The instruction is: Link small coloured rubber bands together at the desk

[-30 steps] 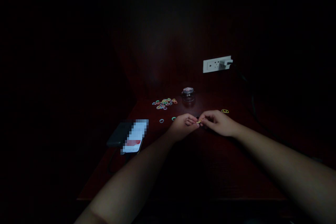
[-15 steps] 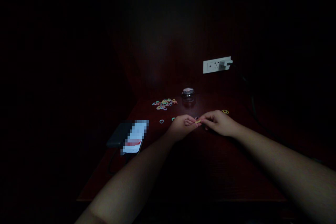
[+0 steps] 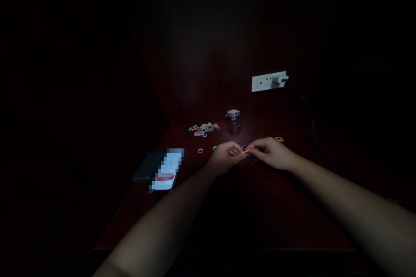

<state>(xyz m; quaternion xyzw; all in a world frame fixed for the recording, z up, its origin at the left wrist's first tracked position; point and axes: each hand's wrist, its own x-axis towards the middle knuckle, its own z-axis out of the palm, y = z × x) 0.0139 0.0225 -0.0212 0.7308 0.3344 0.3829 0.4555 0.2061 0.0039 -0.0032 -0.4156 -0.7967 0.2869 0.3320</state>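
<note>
head view: left hand point(image 3: 225, 158) and right hand point(image 3: 273, 153) pinch a yellow band point(image 3: 245, 151) well in from the near table edge point(image 3: 260, 249)

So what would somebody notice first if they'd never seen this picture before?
Probably the bright, blurred-out rectangular phone screen, glowing at the left of the dark red table. Next, perhaps, the bare left hand and right hand meeting near the middle, pinching a thin yellow band. The heap of small, many-coloured rings stands out too, beyond the left hand.
</note>
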